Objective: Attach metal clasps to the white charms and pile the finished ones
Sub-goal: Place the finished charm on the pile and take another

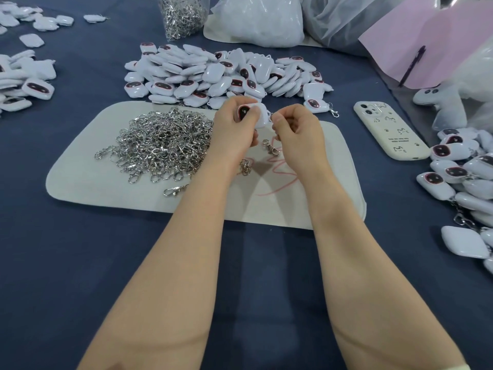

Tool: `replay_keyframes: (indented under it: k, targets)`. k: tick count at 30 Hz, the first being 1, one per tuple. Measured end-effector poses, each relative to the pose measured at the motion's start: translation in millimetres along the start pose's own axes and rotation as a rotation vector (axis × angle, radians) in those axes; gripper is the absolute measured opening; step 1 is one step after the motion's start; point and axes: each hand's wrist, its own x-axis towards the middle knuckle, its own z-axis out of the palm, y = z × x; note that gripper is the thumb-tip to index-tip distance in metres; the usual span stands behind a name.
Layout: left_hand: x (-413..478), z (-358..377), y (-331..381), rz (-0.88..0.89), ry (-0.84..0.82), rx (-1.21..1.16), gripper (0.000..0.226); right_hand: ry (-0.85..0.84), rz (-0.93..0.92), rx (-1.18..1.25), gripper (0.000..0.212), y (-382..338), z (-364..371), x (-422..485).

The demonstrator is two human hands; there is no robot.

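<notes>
While the left hand [234,124] pinches a white charm [257,116] above the pale mat [80,182], the right hand [293,129] closes finger and thumb at its loop, apparently fastening a clasp I cannot see clearly; next, likely, the finished pile [458,169].

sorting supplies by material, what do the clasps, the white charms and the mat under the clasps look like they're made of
Clasps: metal, likely plated steel or alloy; bright silvery glints.
White charms: probably glossy hard plastic; smooth rounded shells with sharp highlights and dark printed faces. It could also be a coated soft material.
Mat: pale fabric or felt, judging by its matte surface without shine and its soft rounded edge.
</notes>
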Motion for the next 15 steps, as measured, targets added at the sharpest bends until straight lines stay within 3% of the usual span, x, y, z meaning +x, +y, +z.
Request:
replay_keyframes:
  k: [3,8,15]
  targets:
    - [0,-2,-2,0.179,-0.009,0.191,0.013,-0.004,-0.049,-0.087,0.008,3,-1,0]
    - [1,-1,-8,0.325,-0.052,0.367,0.016,-0.026,-0.089,-0.205,0.006,6,-2,-1]
    - [2,-2,-11,0.387,-0.081,0.542,0.018,-0.081,-0.068,-0.291,0.006,9,-1,0]
